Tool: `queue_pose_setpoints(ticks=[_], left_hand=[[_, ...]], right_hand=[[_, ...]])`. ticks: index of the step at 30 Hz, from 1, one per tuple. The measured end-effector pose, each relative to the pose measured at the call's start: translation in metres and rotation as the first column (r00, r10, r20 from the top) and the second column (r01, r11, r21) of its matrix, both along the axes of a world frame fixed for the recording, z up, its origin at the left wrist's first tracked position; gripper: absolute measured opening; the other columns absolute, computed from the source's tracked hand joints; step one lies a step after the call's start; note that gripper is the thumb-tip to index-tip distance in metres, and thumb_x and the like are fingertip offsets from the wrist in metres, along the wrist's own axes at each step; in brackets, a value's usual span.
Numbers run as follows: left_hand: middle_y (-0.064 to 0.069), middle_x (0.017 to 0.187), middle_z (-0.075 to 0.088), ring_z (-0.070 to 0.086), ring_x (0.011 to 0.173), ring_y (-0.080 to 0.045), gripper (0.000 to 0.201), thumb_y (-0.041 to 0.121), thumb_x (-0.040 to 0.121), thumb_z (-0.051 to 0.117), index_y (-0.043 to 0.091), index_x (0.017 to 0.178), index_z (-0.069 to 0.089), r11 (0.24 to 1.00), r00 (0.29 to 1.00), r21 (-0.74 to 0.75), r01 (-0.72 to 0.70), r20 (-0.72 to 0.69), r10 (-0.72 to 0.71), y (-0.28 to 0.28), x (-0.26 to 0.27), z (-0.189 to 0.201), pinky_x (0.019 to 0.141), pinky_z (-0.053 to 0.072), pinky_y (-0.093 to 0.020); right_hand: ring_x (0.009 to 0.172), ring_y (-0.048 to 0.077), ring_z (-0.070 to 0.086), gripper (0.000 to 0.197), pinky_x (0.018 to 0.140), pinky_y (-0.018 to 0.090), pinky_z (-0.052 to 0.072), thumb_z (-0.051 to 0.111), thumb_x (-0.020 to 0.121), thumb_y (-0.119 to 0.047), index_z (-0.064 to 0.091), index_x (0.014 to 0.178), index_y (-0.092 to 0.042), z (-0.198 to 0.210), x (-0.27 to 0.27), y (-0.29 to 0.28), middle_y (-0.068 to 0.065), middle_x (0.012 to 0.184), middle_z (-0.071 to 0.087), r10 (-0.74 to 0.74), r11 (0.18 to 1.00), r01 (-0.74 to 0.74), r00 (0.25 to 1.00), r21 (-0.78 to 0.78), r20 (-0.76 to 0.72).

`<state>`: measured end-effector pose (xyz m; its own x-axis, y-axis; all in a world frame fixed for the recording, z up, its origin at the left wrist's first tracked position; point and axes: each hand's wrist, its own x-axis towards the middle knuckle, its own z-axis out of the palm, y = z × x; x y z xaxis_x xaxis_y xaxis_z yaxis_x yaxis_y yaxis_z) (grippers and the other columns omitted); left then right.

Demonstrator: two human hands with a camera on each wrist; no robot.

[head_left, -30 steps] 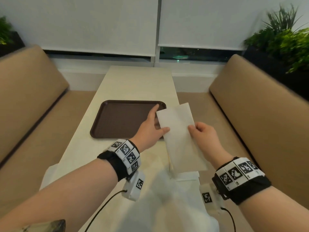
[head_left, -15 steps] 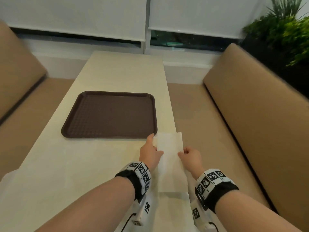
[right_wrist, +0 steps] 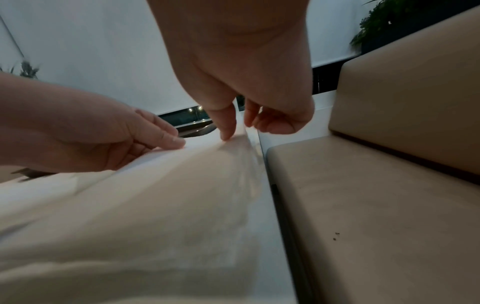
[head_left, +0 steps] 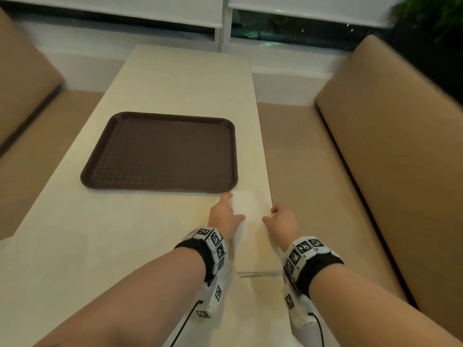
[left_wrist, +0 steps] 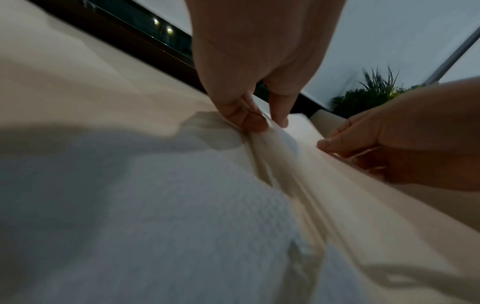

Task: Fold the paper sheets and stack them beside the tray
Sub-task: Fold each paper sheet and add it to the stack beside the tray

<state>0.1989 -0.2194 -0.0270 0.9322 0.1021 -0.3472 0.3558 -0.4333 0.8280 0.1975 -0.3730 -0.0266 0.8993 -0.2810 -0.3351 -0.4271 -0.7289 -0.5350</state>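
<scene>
White folded paper sheet (head_left: pixel 253 229) lies flat on the pale table (head_left: pixel 155 78), its far edge just short of the brown tray's (head_left: pixel 160 152) near right corner and its right edge along the table's right edge. The sheet runs lengthwise from the tray back toward the person, between the two hands.

Left hand (head_left: pixel 225 216) sits at the sheet's left edge, near the tray's front rim. In the left wrist view its thumb and fingertips (left_wrist: pixel 255 123) pinch that edge, where the paper puckers into a small ridge; the forefinger reaches toward the tray corner in the head view.

Right hand (head_left: pixel 281 220) sits at the sheet's opposite edge, on the side away from the tray's centre. In the right wrist view its thumb tip (right_wrist: pixel 227 134) presses down on the paper while the curled fingers hook over the table's edge just beside it, nipping the sheet's border.

More white textured paper (left_wrist: pixel 182 226) lies under the left wrist, nearer the person than the tray. Tan bench seats (head_left: pixel 390 146) flank the table on both sides of the tray.
</scene>
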Motion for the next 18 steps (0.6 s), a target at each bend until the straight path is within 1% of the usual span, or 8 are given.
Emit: queue_pose_setpoints(ticks=[3, 5, 7, 9, 11, 14, 16, 18], left_hand=[[-0.010, 0.118, 0.055, 0.055, 0.108, -0.024, 0.060, 0.029, 0.085, 0.069, 0.016, 0.136, 0.040, 0.994, 0.994, -0.012, -0.108, 0.016, 0.108, 0.001, -0.004, 0.001, 0.091, 0.045, -0.032], [-0.011, 0.129, 0.050, 0.051, 0.116, -0.026, 0.057, 0.032, 0.090, 0.062, 0.011, 0.138, 0.037, 0.992, 0.992, -0.010, -0.123, -0.031, 0.123, 0.002, -0.008, 0.002, 0.095, 0.042, -0.033], [-0.012, 0.130, 0.051, 0.052, 0.116, -0.027, 0.054, 0.033, 0.093, 0.056, 0.009, 0.138, 0.036, 0.996, 0.992, 0.006, -0.084, -0.097, 0.084, 0.002, -0.009, 0.003, 0.095, 0.043, -0.034], [-0.012, 0.125, 0.056, 0.055, 0.112, -0.027, 0.051, 0.033, 0.094, 0.052, 0.009, 0.137, 0.037, 0.998, 0.990, 0.010, -0.066, -0.127, 0.067, 0.003, -0.008, 0.005, 0.092, 0.045, -0.033], [-0.012, 0.122, 0.058, 0.056, 0.109, -0.026, 0.050, 0.032, 0.095, 0.050, 0.008, 0.138, 0.039, 0.998, 0.989, 0.004, -0.070, -0.133, 0.070, 0.005, -0.006, 0.008, 0.086, 0.044, -0.029], [-0.012, 0.126, 0.055, 0.055, 0.111, -0.027, 0.051, 0.032, 0.095, 0.049, 0.008, 0.139, 0.039, 0.996, 0.986, -0.008, -0.088, -0.141, 0.086, 0.004, -0.006, 0.012, 0.086, 0.042, -0.029], [-0.013, 0.129, 0.053, 0.053, 0.113, -0.029, 0.051, 0.032, 0.095, 0.050, 0.008, 0.139, 0.039, 0.995, 0.983, -0.021, -0.094, -0.157, 0.089, 0.004, -0.007, 0.014, 0.089, 0.043, -0.031], [-0.013, 0.127, 0.054, 0.054, 0.112, -0.029, 0.052, 0.033, 0.095, 0.050, 0.009, 0.139, 0.039, 0.994, 0.982, -0.039, -0.098, -0.163, 0.091, 0.005, -0.008, 0.015, 0.092, 0.045, -0.033]], right_hand=[[0.118, 0.031, 0.049, 0.046, 0.100, 0.040, 0.041, 0.058, 0.091, -0.027, 0.047, 0.129, -0.005, -0.005, -0.004, -0.001, 0.014, 0.128, 0.051, -0.078, 0.996, 0.078, 0.997, 0.031, 0.013], [0.117, 0.032, 0.050, 0.043, 0.099, 0.039, 0.041, 0.051, 0.094, -0.026, 0.047, 0.130, -0.001, -0.005, -0.006, 0.001, 0.015, 0.127, 0.051, -0.143, 0.984, 0.145, 0.989, 0.102, -0.031], [0.098, 0.031, 0.053, 0.023, 0.084, 0.037, 0.042, 0.045, 0.095, -0.020, 0.056, 0.106, -0.003, -0.005, -0.008, 0.004, 0.012, 0.100, 0.056, -0.176, 0.970, 0.183, 0.983, 0.160, -0.056], [0.079, 0.027, 0.046, 0.021, 0.072, 0.035, 0.037, 0.041, 0.093, -0.016, 0.048, 0.076, -0.005, -0.006, -0.008, 0.007, 0.008, 0.075, 0.046, -0.152, 0.980, 0.156, 0.988, 0.126, -0.038], [0.080, 0.026, 0.043, 0.026, 0.073, 0.034, 0.035, 0.039, 0.093, -0.015, 0.041, 0.068, -0.009, -0.004, -0.007, 0.011, 0.006, 0.072, 0.041, -0.075, 0.996, 0.079, 0.995, 0.050, -0.065], [0.090, 0.028, 0.049, 0.011, 0.077, 0.034, 0.038, 0.045, 0.092, -0.001, 0.044, 0.088, -0.011, 0.004, -0.007, 0.018, 0.004, 0.067, 0.026, 0.042, 0.996, -0.058, 0.971, -0.062, -0.237], [0.104, 0.029, 0.056, 0.025, 0.083, 0.032, 0.045, 0.049, 0.090, 0.003, 0.047, 0.114, -0.003, 0.009, -0.006, 0.018, 0.003, 0.067, 0.021, 0.136, 0.965, -0.186, 0.958, -0.184, -0.254], [0.102, 0.026, 0.058, 0.018, 0.085, 0.032, 0.046, 0.050, 0.092, -0.002, 0.050, 0.110, -0.003, 0.004, -0.007, 0.019, 0.003, 0.067, 0.023, 0.137, 0.978, -0.170, 0.961, -0.122, -0.242]])
